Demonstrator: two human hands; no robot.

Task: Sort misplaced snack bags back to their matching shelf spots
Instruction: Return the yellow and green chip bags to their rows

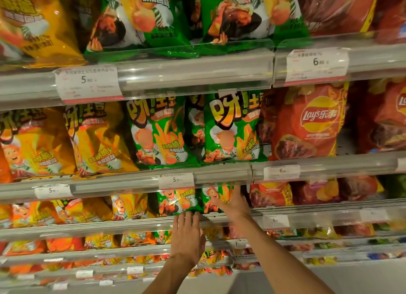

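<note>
Left hand (186, 239) flat (fingers straight) under green bag (175, 202); right hand (234, 202) touches another.

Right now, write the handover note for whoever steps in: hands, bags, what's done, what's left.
Left hand: open, fingers straight, at the lower edge of a green snack bag on the third shelf down, fingertips about at the shelf rail.
Right hand: open, flat against the neighbouring green bag on the same shelf.
Both bags stand in the green section, yellow bags to the left, red Lay's bags to the right.
Done: both green bags appear to be in a matching spot.
Left: settle them, then check the other shelves; I cannot see further misplaced bags from here.
</note>
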